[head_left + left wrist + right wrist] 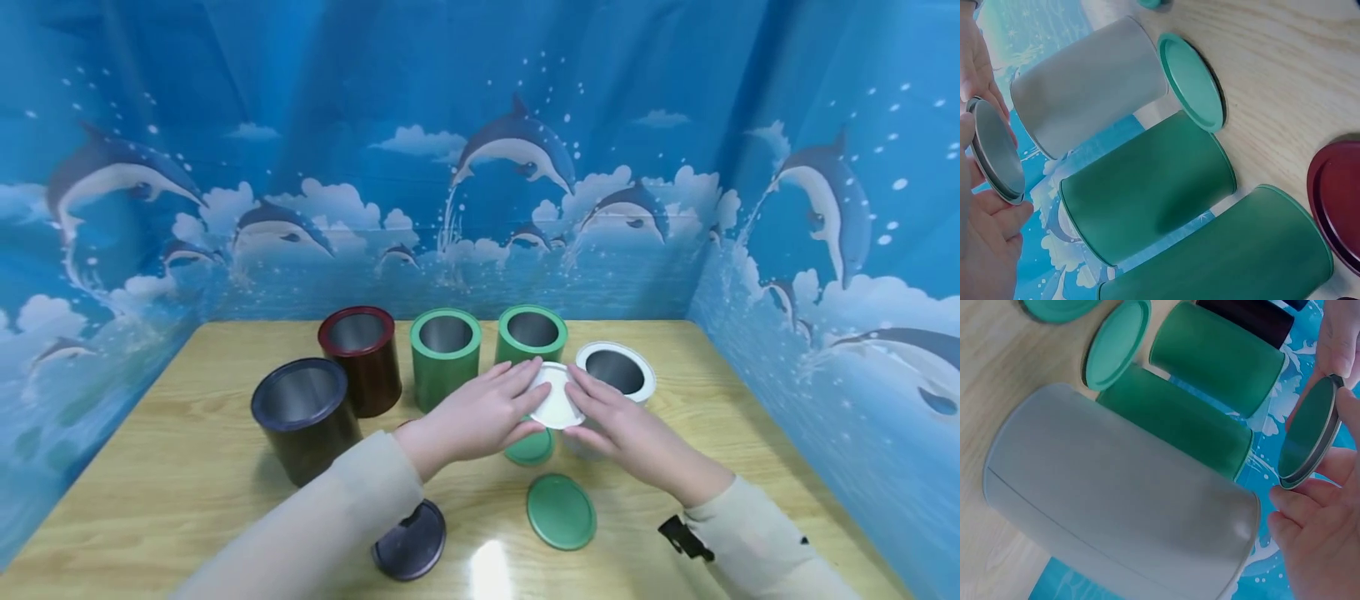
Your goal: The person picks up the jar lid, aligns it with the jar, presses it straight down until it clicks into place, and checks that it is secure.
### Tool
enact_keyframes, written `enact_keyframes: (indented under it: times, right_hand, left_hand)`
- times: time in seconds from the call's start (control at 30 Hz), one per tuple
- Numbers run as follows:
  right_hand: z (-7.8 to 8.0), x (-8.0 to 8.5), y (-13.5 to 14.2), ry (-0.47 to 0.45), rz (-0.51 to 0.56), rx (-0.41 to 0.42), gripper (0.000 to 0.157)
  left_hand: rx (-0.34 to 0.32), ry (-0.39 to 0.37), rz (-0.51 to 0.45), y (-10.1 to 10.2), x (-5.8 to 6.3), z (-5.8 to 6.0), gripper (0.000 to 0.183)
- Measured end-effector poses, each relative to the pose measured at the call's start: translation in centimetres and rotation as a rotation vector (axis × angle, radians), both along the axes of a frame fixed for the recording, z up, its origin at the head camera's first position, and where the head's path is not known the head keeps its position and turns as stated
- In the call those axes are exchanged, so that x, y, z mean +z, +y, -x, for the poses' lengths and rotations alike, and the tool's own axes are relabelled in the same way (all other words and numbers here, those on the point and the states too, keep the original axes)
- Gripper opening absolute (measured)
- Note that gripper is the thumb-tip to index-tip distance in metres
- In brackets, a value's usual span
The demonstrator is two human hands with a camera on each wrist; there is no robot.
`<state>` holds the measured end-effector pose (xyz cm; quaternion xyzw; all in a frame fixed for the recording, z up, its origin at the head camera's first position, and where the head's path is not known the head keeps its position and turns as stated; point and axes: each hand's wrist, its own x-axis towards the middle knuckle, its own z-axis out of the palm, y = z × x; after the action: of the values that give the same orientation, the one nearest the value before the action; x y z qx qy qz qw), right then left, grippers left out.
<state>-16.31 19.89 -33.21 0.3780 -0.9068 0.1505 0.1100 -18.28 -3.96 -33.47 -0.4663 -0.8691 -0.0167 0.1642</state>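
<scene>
Above the table, both hands hold a white lid (557, 404) by its rim. My left hand (483, 417) grips the left side, and my right hand (641, 437) grips the right side. Its underside, the recessed face of the lid (999, 150), shows in the left wrist view. Close by on the right stands an uncovered white can (647, 385), partly hidden by the right hand in the head view. A green can (531, 312) stands behind the hands, its top uncovered too.
Further left stand another green can (446, 379), a dark red can (378, 375) and a black can (311, 442), all uncovered. On the table lie two green lids, a nearer green lid (562, 512) and a farther green lid (531, 450), a black lid (412, 546) and a dark red lid (1341, 200).
</scene>
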Motion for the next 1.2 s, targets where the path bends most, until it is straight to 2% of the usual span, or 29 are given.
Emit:
enact_keyframes:
  times: [0.13,0.5,0.97,1.2]
  right_hand:
    - [0.1,0.4,0.3,-0.01,-0.011,-0.008,0.056]
    - [0.7,0.7,2.1,-0.088,0.003,-0.082,0.057]
    - [1.2,0.0,3.9,-0.137,0.001,-0.134,0.057]
    - [1.3,-0.2,4.6,-0.121,0.005,-0.154,0.055]
  left_hand:
    - [-0.008,0.013,0.013,0.3,0.1,0.4,0.055]
    - [-0.024,-0.05,0.034,2.3,0.7,1.9,0.054]
    - [-0.042,-0.113,0.052,4.2,0.1,3.2,0.057]
    - [-0.036,-0.142,0.063,5.1,-0.1,3.6,0.055]
